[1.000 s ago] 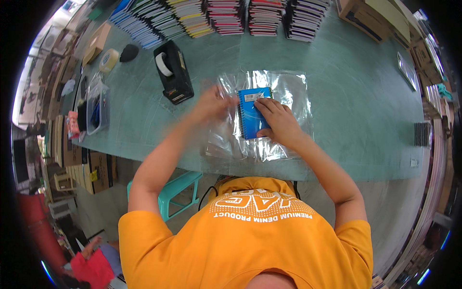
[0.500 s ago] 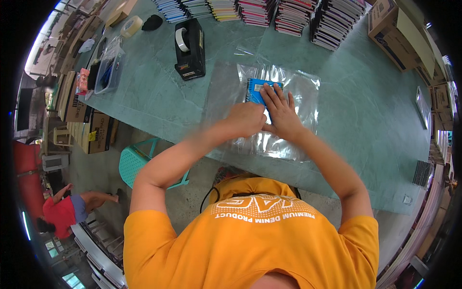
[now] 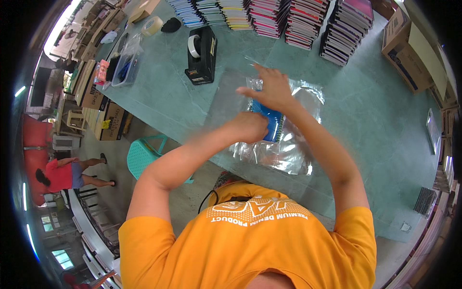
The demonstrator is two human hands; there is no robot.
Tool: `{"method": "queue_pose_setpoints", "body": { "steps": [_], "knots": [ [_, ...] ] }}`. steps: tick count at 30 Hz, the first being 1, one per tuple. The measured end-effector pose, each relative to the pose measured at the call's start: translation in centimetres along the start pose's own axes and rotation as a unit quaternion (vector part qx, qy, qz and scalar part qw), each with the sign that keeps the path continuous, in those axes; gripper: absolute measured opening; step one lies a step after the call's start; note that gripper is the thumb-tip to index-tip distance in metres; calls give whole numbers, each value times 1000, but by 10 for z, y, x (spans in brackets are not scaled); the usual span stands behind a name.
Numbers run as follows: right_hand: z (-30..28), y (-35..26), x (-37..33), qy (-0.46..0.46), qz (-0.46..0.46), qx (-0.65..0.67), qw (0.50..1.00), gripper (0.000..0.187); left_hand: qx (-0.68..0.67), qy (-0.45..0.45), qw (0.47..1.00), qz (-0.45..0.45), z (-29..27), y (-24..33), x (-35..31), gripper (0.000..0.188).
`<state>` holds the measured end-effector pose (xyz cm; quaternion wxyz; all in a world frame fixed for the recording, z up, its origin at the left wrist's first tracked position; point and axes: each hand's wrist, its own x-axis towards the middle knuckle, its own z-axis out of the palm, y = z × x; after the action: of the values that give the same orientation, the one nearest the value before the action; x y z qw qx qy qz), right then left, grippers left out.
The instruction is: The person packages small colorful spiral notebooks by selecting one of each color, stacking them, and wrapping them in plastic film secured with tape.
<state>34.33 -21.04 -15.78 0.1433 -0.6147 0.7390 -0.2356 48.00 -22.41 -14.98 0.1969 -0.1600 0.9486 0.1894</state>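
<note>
A small blue spiral notebook point(image 3: 273, 126) lies inside or under clear plastic sheeting point(image 3: 298, 149) on the green table; which of the two I cannot tell. My left hand point(image 3: 250, 126) is closed, its knuckles against the notebook's left side, and whatever its fingers grip is hidden. Over the notebook's far end reaches my right hand point(image 3: 273, 90), thumb and fingers apart, partly covering it. Just beyond its fingertips shows a thin clear strip point(image 3: 250, 59); whether they touch it I cannot tell.
A black tape dispenser point(image 3: 202, 58) stands left of the plastic. Stacks of notebooks point(image 3: 308, 24) line the far edge, with an open carton point(image 3: 409, 53) at far right. A clear bin point(image 3: 127, 67) sits at the left edge. Below are a teal stool point(image 3: 142, 156) and a distant person point(image 3: 62, 174).
My right hand has lifted off the notebook and moved away from me, toward the clear strip. My left hand stays by the notebook. The whole view has shifted slightly.
</note>
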Motion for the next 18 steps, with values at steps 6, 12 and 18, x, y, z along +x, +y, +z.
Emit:
{"method": "queue_pose_setpoints", "body": {
  "steps": [6,12,18],
  "knots": [
    [-27,48,-12,75,6,9,997,68,5,-88,996,-30,-12,4,8,26],
    [-13,4,-105,-36,-96,-36,994,51,4,-83,996,9,-10,1,5,25],
    [9,9,-114,30,-42,39,998,29,-134,28,989,48,1,-23,-15,25]
  ]
}}
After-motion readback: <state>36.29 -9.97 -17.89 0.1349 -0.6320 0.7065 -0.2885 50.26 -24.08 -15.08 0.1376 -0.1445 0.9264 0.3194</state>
